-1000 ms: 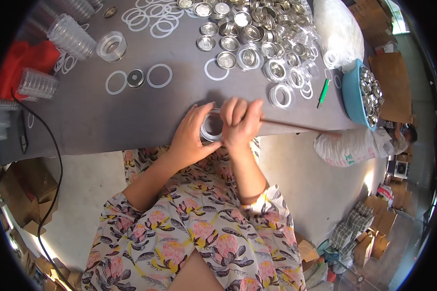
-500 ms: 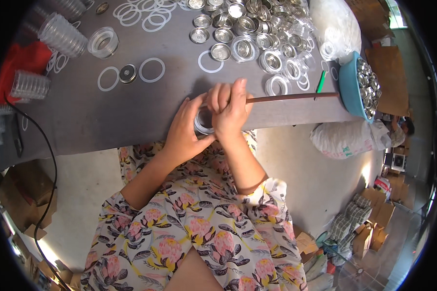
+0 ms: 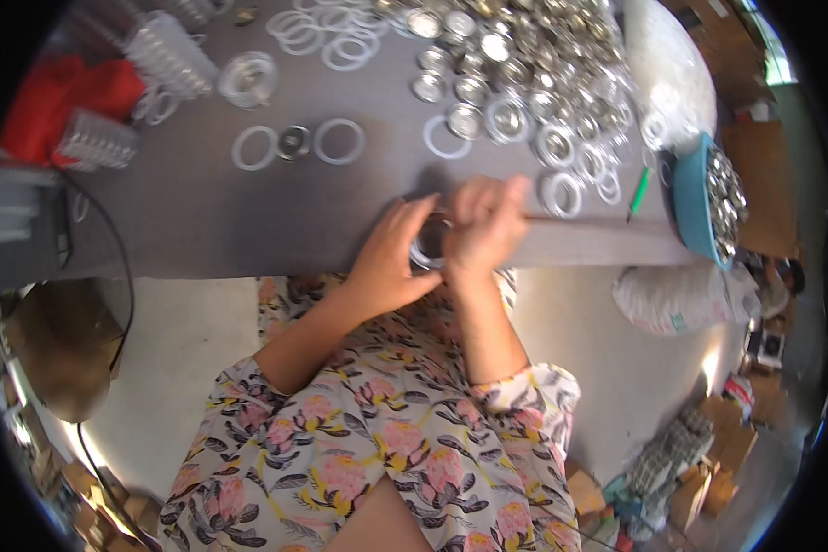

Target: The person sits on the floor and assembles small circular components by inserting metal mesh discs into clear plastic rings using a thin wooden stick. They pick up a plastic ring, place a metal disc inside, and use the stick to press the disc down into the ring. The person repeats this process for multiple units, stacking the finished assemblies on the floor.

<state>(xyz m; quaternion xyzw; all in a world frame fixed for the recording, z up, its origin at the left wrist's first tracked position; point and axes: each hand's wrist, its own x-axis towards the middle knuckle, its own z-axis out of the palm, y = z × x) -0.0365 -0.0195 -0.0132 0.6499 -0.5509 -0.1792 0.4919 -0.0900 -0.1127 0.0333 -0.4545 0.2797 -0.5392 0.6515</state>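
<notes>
Near the front edge of the table, my left hand point(image 3: 385, 262) curls its fingers and thumb around the side of a round clear plastic piece with a ring-like rim point(image 3: 420, 254). Just to the right, my right hand point(image 3: 488, 225) is closed on a thin brown stick point(image 3: 561, 220) that points out to the right. Motion smears both this hand and the stick. My right hand covers part of the round piece, so I cannot tell whether the stick touches it. Beyond my hands lies a flat translucent ring point(image 3: 448, 155).
A heap of metal strainer-like caps point(image 3: 515, 69) fills the back right. Two translucent rings point(image 3: 339, 142) flank a dark metal disc point(image 3: 293, 143). Stacked clear containers point(image 3: 98, 140) stand left beside red cloth point(image 3: 41, 115). A blue basin point(image 3: 695, 198) and green-handled tool point(image 3: 638, 191) are right.
The whole view has shifted, so the table's contents sit further right and mostly lower. My right hand and its stick have become blurred. My left hand keeps its grasp on the round piece.
</notes>
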